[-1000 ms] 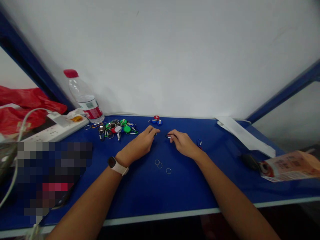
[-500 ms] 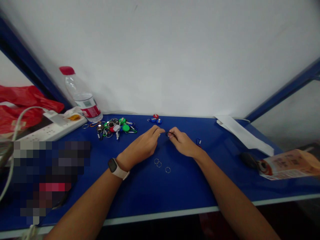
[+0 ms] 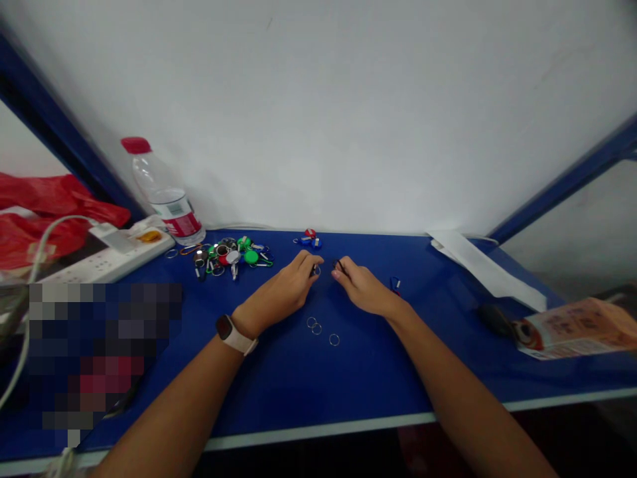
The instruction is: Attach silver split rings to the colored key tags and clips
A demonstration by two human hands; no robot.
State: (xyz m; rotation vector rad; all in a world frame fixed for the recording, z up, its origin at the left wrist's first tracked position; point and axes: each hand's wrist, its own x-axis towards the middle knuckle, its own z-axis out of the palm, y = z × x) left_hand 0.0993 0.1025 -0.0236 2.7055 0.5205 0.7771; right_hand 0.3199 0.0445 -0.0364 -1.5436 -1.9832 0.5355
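My left hand [image 3: 286, 285], with a watch on its wrist, pinches a small dark piece with a metal ring [image 3: 317, 269] at its end; the fingers hide most of it. Just across a small gap, my right hand [image 3: 365, 285] is closed on a thin black loop, perhaps a carabiner clip [image 3: 340, 265]. Both hands hover over the blue tabletop [image 3: 318, 392]. Below them lie two overlapping split rings [image 3: 314, 326] and one separate split ring [image 3: 334, 340]. A blue carabiner [image 3: 395, 284] lies beside my right wrist.
A pile of colourful badge reels and carabiners [image 3: 231, 257] is at the left, near a water bottle [image 3: 174, 206] and a power strip [image 3: 109, 255]. Red and blue reels [image 3: 311, 239] lie by the wall. Folded white paper [image 3: 485, 269] and a carton [image 3: 577, 328] are at the right.
My left fingers have drawn slightly away from the right hand, and the ring with its dark piece now shows at their tips. The black loop in my right hand has turned.
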